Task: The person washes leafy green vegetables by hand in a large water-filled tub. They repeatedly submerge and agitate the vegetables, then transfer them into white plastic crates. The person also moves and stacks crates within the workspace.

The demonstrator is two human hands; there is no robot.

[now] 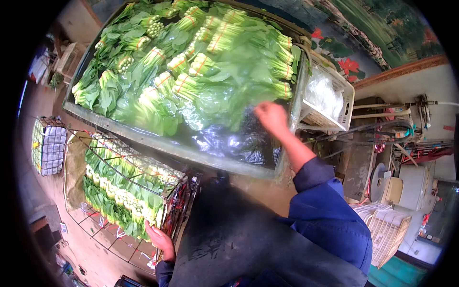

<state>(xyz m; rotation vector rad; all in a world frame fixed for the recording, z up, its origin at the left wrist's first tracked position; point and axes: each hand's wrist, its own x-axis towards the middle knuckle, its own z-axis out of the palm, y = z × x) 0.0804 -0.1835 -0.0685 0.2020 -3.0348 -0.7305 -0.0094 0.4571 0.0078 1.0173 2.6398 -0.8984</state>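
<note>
Head view: our right hand [271,116], fingers curled together, presses glossy clear plastic sheet [224,138] over banded leafy bundles [191,67]; lower left, our left hand [160,241] clamps a wire crate [169,191].

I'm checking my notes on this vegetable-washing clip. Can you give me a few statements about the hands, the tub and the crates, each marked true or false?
1. The right hand reaches into the tub of bundled greens. True.
2. The left hand holds a knife. False: it rests on the wire crate of greens.
3. The white basket sits right of the tub. True.
4. The tub is empty. False: greens fill most of it.
</note>
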